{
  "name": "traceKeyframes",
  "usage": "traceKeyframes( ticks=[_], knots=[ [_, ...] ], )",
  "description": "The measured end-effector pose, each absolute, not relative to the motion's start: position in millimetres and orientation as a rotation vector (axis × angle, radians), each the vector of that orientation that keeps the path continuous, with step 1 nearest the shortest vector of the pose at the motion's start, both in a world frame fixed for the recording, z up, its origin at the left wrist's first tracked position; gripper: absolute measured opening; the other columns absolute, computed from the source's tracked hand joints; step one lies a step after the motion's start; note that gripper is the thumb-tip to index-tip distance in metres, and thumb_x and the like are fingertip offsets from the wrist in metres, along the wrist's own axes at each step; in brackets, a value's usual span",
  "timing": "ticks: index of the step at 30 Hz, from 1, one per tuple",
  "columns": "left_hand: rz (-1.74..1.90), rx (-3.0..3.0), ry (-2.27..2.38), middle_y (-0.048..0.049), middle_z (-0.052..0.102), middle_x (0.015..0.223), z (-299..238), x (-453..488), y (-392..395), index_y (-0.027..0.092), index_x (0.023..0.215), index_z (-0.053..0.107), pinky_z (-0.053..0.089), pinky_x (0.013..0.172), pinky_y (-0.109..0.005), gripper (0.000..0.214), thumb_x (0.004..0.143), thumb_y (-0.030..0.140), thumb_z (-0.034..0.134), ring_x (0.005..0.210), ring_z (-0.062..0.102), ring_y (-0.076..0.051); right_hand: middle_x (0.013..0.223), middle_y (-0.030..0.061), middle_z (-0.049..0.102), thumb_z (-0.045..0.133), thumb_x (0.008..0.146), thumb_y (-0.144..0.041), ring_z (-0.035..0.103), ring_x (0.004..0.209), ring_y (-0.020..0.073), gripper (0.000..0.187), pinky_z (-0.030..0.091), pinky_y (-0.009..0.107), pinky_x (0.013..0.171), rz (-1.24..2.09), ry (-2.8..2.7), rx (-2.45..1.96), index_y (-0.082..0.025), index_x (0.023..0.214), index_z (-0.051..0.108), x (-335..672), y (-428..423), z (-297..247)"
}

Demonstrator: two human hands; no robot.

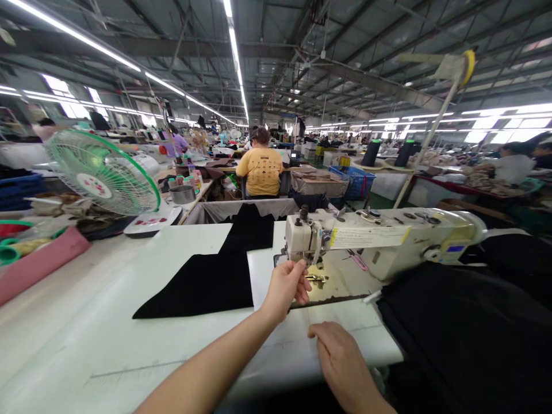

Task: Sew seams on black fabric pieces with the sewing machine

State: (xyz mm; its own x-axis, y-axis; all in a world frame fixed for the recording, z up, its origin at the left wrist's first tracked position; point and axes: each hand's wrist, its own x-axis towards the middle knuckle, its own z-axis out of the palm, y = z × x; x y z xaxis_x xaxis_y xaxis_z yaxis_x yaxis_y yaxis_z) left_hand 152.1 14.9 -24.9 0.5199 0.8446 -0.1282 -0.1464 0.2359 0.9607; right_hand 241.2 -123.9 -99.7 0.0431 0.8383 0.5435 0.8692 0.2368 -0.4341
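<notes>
In front of me stands a white sewing machine (388, 236). My left hand (288, 284) is raised at its needle end, thumb and forefinger pinched together beside the presser foot. Whatever those fingertips hold is too small to make out. Nearer to me, my right hand (338, 356) rests low over the table's front part, its fingers curled in and partly hidden beneath it. Any thing inside it does not show. Left of the machine, black fabric pieces (211, 284) lie flat on the pale table (142, 356).
Pink-handled snips (359, 260) lie on the machine bed. A heap of black fabric (466, 333) covers the right side. At the left stand a green-rimmed fan (99, 172) and a pink cloth roll (43, 264). Ahead, a person in a yellow shirt (261, 171) sits facing away.
</notes>
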Motion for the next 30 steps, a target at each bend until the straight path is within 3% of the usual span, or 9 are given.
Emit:
traceKeyframes(
  ticks=[4, 7, 11, 14, 17, 20, 22, 25, 30],
  knots=[
    [0.896, 1.19, 0.709, 0.0079, 0.061, 0.056, -18.3, 144.9, 4.3, 0.021, 0.104, 0.051, 0.038, 0.032, -0.018, 0.038, 0.082, 0.049, 0.065, 0.033, 0.052, -0.01, 0.078, 0.0023, 0.068, 0.033, 0.092, -0.004, 0.066, 0.072, 0.0192, 0.032, 0.049, 0.031, 0.064, -0.05, -1.756, -1.545, -0.023, 0.09, 0.06, 238.8, -129.3, -96.5],
    [0.901, 1.276, 0.627, 0.0107, 0.058, 0.052, -7.9, 144.2, 5.5, 0.021, 0.119, 0.049, 0.029, 0.028, -0.016, 0.042, 0.082, 0.038, 0.061, 0.028, 0.042, -0.009, 0.077, 0.0021, 0.066, 0.033, 0.094, -0.006, 0.065, 0.072, 0.0191, 0.031, 0.048, 0.031, 0.064, -0.039, -1.756, -1.521, -0.023, 0.091, 0.059, 235.0, -131.7, -88.9],
    [0.791, 1.278, 0.609, 0.0108, 0.05, 0.041, 1.8, 141.5, 12.9, 0.02, 0.093, 0.054, 0.017, 0.029, -0.015, 0.022, 0.074, 0.029, 0.06, 0.026, 0.027, -0.005, 0.074, 0.0017, 0.063, 0.033, 0.096, -0.007, 0.064, 0.071, 0.0196, 0.031, 0.048, 0.031, 0.063, -0.041, -1.769, -1.504, -0.023, 0.091, 0.059, 232.0, -133.9, -83.3],
    [0.793, 1.253, 0.639, 0.0098, 0.053, 0.045, -3.4, 133.1, 14.8, 0.021, 0.093, 0.053, 0.018, 0.031, -0.016, 0.023, 0.074, 0.032, 0.062, 0.029, 0.03, -0.005, 0.077, 0.0025, 0.067, 0.033, 0.097, -0.012, 0.067, 0.072, 0.0198, 0.032, 0.051, 0.031, 0.066, 0.002, -1.715, -1.528, -0.023, 0.099, 0.063, 237.1, -130.8, -86.9],
    [0.856, 1.2, 0.755, 0.0101, 0.052, 0.047, -20.4, 123.7, 17.0, 0.02, 0.097, 0.056, 0.021, 0.036, -0.016, 0.033, 0.074, 0.041, 0.068, 0.034, 0.034, -0.006, 0.105, 0.0105, 0.075, 0.036, 0.101, -0.023, 0.072, 0.093, 0.0223, 0.035, 0.056, 0.033, 0.077, 0.013, -1.465, -1.656, -0.018, 0.127, 0.059, 248.7, -117.3, -90.4],
    [0.869, 1.15, 0.844, 0.011, 0.042, 0.044, -42.2, 120.9, 22.5, 0.018, 0.077, 0.056, 0.019, 0.04, -0.016, 0.038, 0.066, 0.047, 0.076, 0.039, 0.032, -0.004, 0.123, 0.0156, 0.07, 0.037, 0.102, -0.035, 0.068, 0.112, 0.0258, 0.039, 0.054, 0.038, 0.091, -0.039, -1.314, -1.712, -0.016, 0.124, 0.063, 256.4, -92.8, -88.1],
    [0.849, 1.123, 0.87, 0.0112, 0.039, 0.044, -54.4, 124.3, 26.5, 0.018, 0.069, 0.055, 0.018, 0.041, -0.017, 0.041, 0.061, 0.05, 0.079, 0.04, 0.03, -0.004, 0.107, 0.0124, 0.075, 0.037, 0.103, -0.04, 0.072, 0.097, 0.0238, 0.039, 0.055, 0.035, 0.084, -0.036, -1.318, -1.712, -0.018, 0.111, 0.068, 255.0, -73.1, -84.4],
    [0.813, 1.091, 0.886, 0.0105, 0.039, 0.044, -65.1, 133.7, 30.6, 0.018, 0.067, 0.056, 0.018, 0.041, -0.018, 0.039, 0.06, 0.048, 0.079, 0.04, 0.03, -0.005, 0.074, 0.0035, 0.074, 0.043, 0.102, -0.044, 0.07, 0.064, 0.0188, 0.037, 0.052, 0.027, 0.061, -0.045, -1.345, -1.724, -0.018, 0.11, 0.069, 246.6, -44.3, -80.1],
    [0.825, 1.057, 0.904, 0.0091, 0.042, 0.046, -70.0, 145.6, 36.3, 0.017, 0.066, 0.057, 0.019, 0.042, -0.019, 0.034, 0.064, 0.044, 0.078, 0.039, 0.031, -0.005, 0.061, 0.0018, 0.07, 0.046, 0.101, -0.039, 0.064, 0.052, 0.0161, 0.035, 0.04, 0.025, 0.053, -0.251, -1.419, -1.722, -0.02, 0.09, 0.072, 244.6, -15.7, -82.5]
  ],
)
